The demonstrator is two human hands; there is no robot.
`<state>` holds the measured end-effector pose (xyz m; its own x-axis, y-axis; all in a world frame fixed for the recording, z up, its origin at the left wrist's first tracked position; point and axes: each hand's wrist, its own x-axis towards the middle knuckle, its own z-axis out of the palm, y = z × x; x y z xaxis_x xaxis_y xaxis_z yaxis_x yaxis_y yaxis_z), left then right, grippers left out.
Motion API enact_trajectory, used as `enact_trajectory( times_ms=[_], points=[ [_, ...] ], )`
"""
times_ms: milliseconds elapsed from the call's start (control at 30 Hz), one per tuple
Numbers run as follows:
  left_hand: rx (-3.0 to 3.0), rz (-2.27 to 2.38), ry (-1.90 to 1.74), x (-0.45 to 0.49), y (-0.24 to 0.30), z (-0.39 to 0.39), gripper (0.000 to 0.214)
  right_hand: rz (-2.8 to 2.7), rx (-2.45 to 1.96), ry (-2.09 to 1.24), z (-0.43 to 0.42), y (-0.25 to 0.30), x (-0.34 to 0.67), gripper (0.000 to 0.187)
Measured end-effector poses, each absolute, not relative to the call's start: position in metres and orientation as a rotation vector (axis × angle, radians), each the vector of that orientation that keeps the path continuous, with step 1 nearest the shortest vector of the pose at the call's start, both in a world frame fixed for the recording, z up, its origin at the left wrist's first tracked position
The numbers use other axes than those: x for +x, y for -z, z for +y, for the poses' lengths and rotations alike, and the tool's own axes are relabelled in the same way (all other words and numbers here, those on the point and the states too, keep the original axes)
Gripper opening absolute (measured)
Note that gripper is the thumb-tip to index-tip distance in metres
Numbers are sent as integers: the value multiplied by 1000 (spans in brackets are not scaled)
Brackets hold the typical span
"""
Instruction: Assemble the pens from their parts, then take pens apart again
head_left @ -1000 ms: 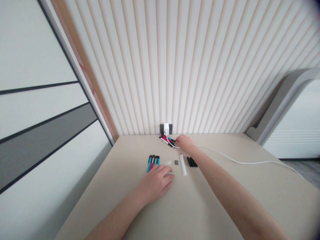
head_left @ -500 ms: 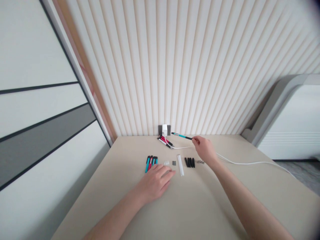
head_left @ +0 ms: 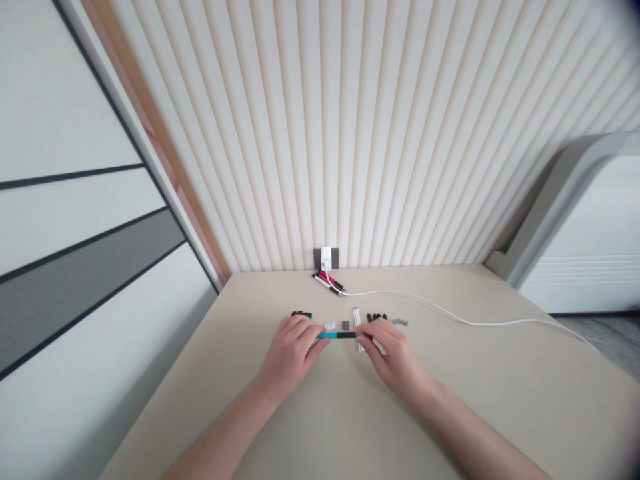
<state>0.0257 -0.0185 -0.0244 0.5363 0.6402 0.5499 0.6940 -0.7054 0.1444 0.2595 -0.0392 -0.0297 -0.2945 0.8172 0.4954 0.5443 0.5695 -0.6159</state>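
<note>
A teal and black pen [head_left: 336, 335] lies level between my two hands over the beige table [head_left: 500, 387]. My left hand [head_left: 293, 350] pinches its teal end, and my right hand [head_left: 393, 353] pinches its black end. Just behind the pen sit small white parts [head_left: 330, 325], a small grey piece [head_left: 345, 325], white rods [head_left: 357, 316], black caps [head_left: 377, 317] and tiny metal springs [head_left: 400, 322]. The ends of several more pens [head_left: 301, 314] show above my left hand, the rest hidden by it.
At the table's back edge a small pile of pens [head_left: 327, 280] lies below a white charger [head_left: 327, 257] plugged into a wall socket. Its white cable [head_left: 475, 322] runs across the table to the right. A ribbed wall stands behind.
My right hand lifted a teal pen from the pile at the back and brought it to the front middle. My left hand rose from the table and took its other end.
</note>
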Motion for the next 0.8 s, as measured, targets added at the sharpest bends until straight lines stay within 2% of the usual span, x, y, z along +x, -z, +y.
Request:
enact_trajectory(
  times_ms=[133, 400, 533, 667, 800],
  points=[
    [-2752, -1111, 846, 24, 31, -15, 13, -2020, -1141, -563, -40, 25, 260, 22],
    [-2741, -1074, 838, 24, 32, -15, 10, -2025, -1390, -744, -36, 37, 252, 45],
    [-2742, -1041, 786, 27, 31, -17, 18, -1918, -1419, -828, -37, 47, 246, 54],
    [-2753, -963, 766, 30, 27, -20, 10, -1860, -1407, -973, -38, 52, 241, 64],
    [-2753, -953, 748, 31, 26, -20, 13, -1992, -1422, -781, -37, 50, 243, 59]
  ],
)
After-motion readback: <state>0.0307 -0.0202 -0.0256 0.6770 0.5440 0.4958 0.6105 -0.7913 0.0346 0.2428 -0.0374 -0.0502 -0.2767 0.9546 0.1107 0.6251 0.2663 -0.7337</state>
